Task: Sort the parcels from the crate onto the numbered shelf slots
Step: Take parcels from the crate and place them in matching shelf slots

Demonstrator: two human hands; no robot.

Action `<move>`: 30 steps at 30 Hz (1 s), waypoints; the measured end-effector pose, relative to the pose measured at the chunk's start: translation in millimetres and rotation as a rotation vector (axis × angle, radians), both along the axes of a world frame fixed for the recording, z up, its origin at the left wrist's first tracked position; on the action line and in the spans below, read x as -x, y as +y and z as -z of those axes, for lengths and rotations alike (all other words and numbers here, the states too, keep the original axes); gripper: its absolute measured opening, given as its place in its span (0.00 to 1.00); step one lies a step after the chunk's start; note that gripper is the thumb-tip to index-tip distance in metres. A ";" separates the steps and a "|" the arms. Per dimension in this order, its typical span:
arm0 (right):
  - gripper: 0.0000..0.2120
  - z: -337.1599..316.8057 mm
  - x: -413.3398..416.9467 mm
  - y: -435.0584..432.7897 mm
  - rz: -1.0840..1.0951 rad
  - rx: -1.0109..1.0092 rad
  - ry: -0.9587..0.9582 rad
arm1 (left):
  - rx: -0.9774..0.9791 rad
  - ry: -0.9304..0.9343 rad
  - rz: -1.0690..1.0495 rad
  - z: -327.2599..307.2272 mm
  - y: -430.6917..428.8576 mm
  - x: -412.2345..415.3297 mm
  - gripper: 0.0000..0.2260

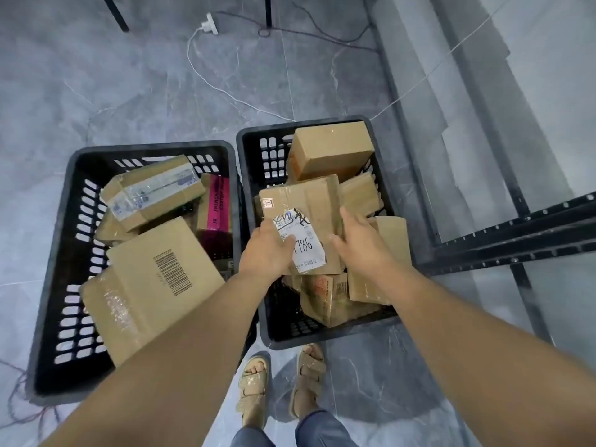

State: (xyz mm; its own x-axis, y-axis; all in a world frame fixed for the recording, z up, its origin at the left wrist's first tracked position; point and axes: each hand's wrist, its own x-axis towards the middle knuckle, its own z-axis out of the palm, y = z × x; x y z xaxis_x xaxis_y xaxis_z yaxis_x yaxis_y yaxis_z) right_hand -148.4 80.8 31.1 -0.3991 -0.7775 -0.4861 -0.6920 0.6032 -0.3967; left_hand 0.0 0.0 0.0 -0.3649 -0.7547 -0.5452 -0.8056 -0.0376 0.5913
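Two black slotted crates stand on the floor, a left crate [69,201] and a right crate [251,146], both holding several brown cardboard parcels. A flat parcel [309,201] with a white label reading 786 lies on top of the pile in the right crate. My left hand [266,250] grips its near left edge, thumb on the label. My right hand [361,240] holds its right side, fingers spread along the edge. Under it lie other parcels, partly hidden.
A black metal shelf frame [516,240] stands at the right, close to the right crate. A white power strip [209,25] and cables lie on the grey floor beyond the crates. My sandalled feet [280,385] stand just before the right crate.
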 end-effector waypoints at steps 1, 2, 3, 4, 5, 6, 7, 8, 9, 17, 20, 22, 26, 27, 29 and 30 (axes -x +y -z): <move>0.26 6.1 0.1 -3.4 0.012 -0.011 -0.011 | -0.022 -0.017 -0.010 5.1 -2.4 2.0 0.20; 0.27 14.2 1.7 -6.2 0.024 -0.011 -0.019 | -0.029 -0.025 -0.025 12.7 -4.9 3.7 0.19; 0.28 22.2 2.5 -8.5 0.031 -0.022 -0.029 | -0.053 -0.033 -0.042 21.2 -7.1 4.3 0.19; 0.28 26.7 3.0 -10.4 0.032 -0.045 -0.041 | -0.085 -0.036 -0.063 26.7 -9.8 5.1 0.19; 0.28 34.1 4.1 -12.7 0.041 -0.055 -0.055 | -0.117 -0.042 -0.083 34.3 -12.3 7.0 0.19; 0.28 39.9 5.0 -13.8 0.051 -0.064 -0.068 | -0.144 -0.052 -0.092 40.5 -14.2 9.4 0.20; 0.28 44.3 6.6 -15.0 0.062 -0.066 -0.080 | -0.174 -0.062 -0.104 45.7 -17.1 12.3 0.21; 0.28 45.6 7.3 -16.6 0.068 -0.065 -0.081 | -0.205 -0.070 -0.120 47.6 -19.9 15.4 0.24; 0.27 48.4 8.7 -17.6 0.072 -0.064 -0.084 | -0.246 -0.060 -0.149 52.5 -23.0 17.8 0.25; 0.20 50.7 13.5 -26.1 0.175 -0.008 -0.208 | -0.417 0.177 -0.416 54.7 -37.5 14.3 0.15; 0.16 38.6 14.2 -30.2 0.329 0.018 -0.298 | -0.371 0.260 -0.441 36.6 -43.8 10.2 0.14; 0.15 27.3 16.5 -34.1 0.404 0.024 -0.323 | -0.354 0.301 -0.406 20.3 -48.0 8.5 0.15; 0.16 -4.5 20.2 -36.5 0.449 0.112 -0.345 | -0.247 0.334 -0.281 -20.1 -53.8 0.4 0.20; 0.16 -12.8 20.7 -36.0 0.466 0.140 -0.354 | -0.236 0.353 -0.249 -32.6 -54.2 -2.0 0.22; 0.15 -30.9 20.7 -33.1 0.515 0.195 -0.377 | -0.277 0.404 -0.182 -57.4 -53.3 -7.4 0.25; 0.15 -40.2 20.4 -30.7 0.536 0.226 -0.392 | -0.310 0.431 -0.140 -69.5 -51.7 -10.4 0.27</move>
